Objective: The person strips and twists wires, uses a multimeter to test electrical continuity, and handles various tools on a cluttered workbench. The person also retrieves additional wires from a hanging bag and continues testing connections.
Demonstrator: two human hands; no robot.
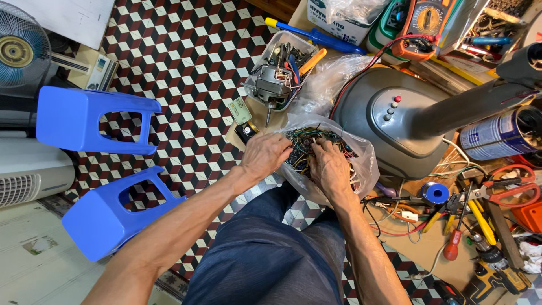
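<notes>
I am sorting through a clear plastic bag [361,155] of tangled wires [305,148] lying on the work board beside the grey fan base [389,121]. My left hand [264,155] is resting half-open on the bag's rim. My right hand [330,166] is digging in, fingers curled among wires; its exact grip I cannot tell. Next move likely calls for isolating one wire.

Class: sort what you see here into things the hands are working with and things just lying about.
In hand:
left hand
right hand
clear plastic bag
tangle of coloured wires

Lying about:
blue stools
grey fan base
red-handled scissors
tray with motor
</notes>
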